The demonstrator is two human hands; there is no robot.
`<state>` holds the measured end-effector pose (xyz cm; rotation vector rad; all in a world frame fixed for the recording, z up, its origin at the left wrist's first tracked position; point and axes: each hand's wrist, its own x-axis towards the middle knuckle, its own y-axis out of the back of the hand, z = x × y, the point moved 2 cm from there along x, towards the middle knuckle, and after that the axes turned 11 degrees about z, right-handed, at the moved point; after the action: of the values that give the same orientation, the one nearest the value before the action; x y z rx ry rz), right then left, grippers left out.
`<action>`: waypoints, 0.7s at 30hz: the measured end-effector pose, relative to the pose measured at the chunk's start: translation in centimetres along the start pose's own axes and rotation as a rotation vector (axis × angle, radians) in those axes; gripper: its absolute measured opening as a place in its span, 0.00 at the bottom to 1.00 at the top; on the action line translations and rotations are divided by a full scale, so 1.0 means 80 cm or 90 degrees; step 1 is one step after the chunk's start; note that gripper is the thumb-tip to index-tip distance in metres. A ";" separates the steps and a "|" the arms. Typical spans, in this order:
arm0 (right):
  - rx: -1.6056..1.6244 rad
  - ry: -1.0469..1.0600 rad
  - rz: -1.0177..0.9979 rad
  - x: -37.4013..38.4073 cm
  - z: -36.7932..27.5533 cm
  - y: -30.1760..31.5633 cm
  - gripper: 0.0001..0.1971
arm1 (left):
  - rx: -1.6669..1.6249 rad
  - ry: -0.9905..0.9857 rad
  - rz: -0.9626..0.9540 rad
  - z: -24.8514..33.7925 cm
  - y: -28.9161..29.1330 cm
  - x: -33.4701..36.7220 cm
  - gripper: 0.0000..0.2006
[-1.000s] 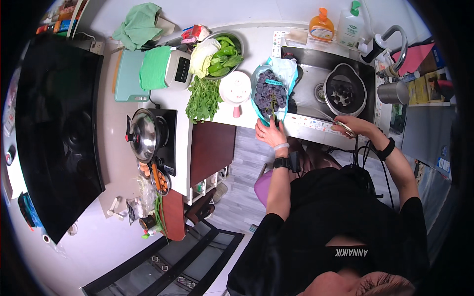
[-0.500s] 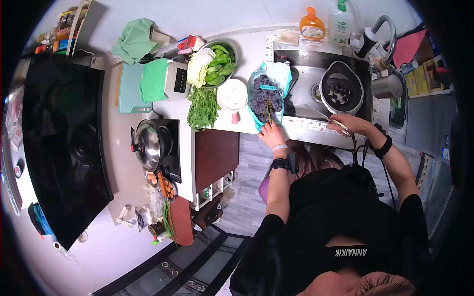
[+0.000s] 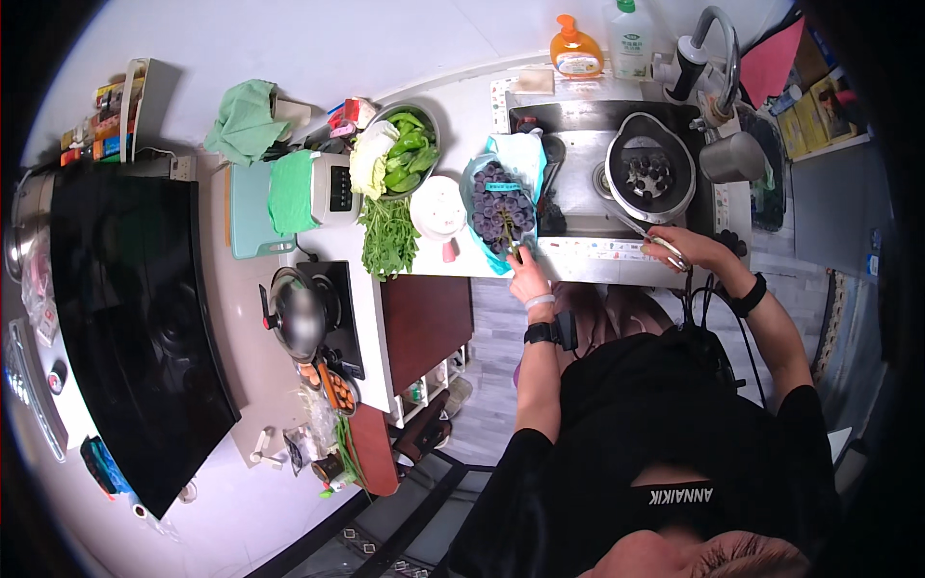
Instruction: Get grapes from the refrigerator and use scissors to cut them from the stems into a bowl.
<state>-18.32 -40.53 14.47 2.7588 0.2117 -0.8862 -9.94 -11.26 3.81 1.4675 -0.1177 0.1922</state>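
A bunch of dark purple grapes [image 3: 501, 207] lies in a light blue plastic bag [image 3: 525, 154] on the counter, left of the sink. My left hand [image 3: 529, 276] reaches the near end of the bunch, its fingers closed around the green stem. In my right hand [image 3: 689, 249] is a pair of scissors [image 3: 677, 258], fingers through the handles, blades pointing toward the sink. Whether the blades are apart is hard to make out. Inside the sink, a dark pot [image 3: 657, 130] holds several loose grapes [image 3: 648, 173].
The steel sink [image 3: 578, 193] has a tap [image 3: 718, 58] at its back right. Soap bottles [image 3: 578, 58] stand behind it. To the left are a white round container [image 3: 436, 207], leafy greens [image 3: 388, 241], a bowl of green peppers [image 3: 412, 159] and a lidded pan [image 3: 297, 313] on the stove.
My left fingers have drawn together at the grape stem. My right hand stays by the sink's front edge with the scissors. The whole view has shifted a little.
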 end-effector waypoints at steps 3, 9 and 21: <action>0.032 0.011 -0.006 -0.004 0.005 0.005 0.19 | 0.022 0.030 -0.035 -0.004 -0.001 0.006 0.11; 0.036 0.016 0.037 -0.009 0.021 0.015 0.19 | -0.014 -0.027 0.024 0.003 0.006 -0.007 0.11; 0.111 -0.055 0.079 -0.027 0.029 0.026 0.17 | -0.927 0.114 -0.373 0.218 -0.022 -0.011 0.16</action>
<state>-20.94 -43.30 14.30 2.8462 -0.0554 -1.0322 -9.77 -28.79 3.72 -0.0105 0.2813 -0.2290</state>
